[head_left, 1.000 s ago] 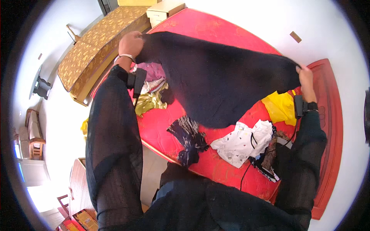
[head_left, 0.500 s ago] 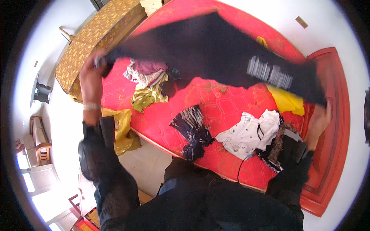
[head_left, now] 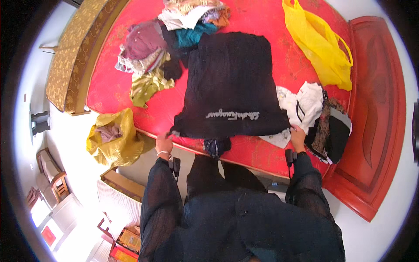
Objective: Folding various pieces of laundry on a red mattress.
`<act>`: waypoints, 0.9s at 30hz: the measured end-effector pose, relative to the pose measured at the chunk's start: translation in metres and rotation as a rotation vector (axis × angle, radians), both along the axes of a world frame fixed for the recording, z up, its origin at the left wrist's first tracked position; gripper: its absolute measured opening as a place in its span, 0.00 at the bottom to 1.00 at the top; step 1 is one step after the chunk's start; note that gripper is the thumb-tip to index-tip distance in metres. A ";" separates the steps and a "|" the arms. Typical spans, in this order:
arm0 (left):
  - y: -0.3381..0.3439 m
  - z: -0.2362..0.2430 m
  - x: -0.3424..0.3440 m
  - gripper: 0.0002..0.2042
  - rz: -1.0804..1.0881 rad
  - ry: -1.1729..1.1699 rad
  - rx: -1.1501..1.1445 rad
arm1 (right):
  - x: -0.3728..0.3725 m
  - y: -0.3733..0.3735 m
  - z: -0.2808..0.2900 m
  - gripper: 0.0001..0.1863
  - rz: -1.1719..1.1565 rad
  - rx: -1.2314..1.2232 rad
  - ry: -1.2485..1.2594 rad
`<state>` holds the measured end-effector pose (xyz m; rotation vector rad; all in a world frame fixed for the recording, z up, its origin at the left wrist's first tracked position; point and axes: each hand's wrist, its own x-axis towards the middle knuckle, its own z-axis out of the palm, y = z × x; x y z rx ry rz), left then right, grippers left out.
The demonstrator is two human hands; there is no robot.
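A black shirt (head_left: 231, 74) with pale lettering lies spread over the red mattress (head_left: 161, 115), its wider end towards me. My left hand (head_left: 164, 145) pinches its near left corner at the mattress edge. Its near right corner is gripped by my right hand (head_left: 298, 137), beside a white printed garment (head_left: 310, 102). Part of that white garment is covered by the shirt. Just beyond the near edge, a dark patterned garment (head_left: 217, 147) shows, mostly hidden beneath the shirt.
Left of the shirt lie a mauve garment (head_left: 144, 40) and an olive one (head_left: 150, 85); a mixed clothes pile (head_left: 192, 17) sits farther back. A yellow plastic bag (head_left: 321, 43) rests at right near the red headboard (head_left: 375, 87). A golden bag (head_left: 115, 146) holding cloth stands at left.
The black shirt has come down from the air and now lies spread on the mattress. Both hands have lowered and drawn closer together, still holding its corners. The view has shifted.
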<state>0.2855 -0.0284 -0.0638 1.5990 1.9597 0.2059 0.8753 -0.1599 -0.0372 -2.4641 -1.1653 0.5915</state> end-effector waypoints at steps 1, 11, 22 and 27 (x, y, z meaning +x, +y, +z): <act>-0.009 -0.006 0.004 0.17 -0.062 0.157 0.050 | -0.011 0.003 -0.002 0.15 -0.040 -0.065 -0.078; -0.072 -0.039 0.105 0.13 -0.055 -0.149 -0.324 | -0.101 -0.048 -0.069 0.14 -0.167 -0.212 0.527; -0.024 -0.079 0.102 0.19 0.911 -0.927 -0.460 | -0.096 -0.001 -0.082 0.12 -0.722 -0.006 0.983; 0.000 -0.065 0.107 0.17 0.379 -0.653 -0.256 | -0.086 0.011 -0.091 0.18 -0.443 -0.106 0.577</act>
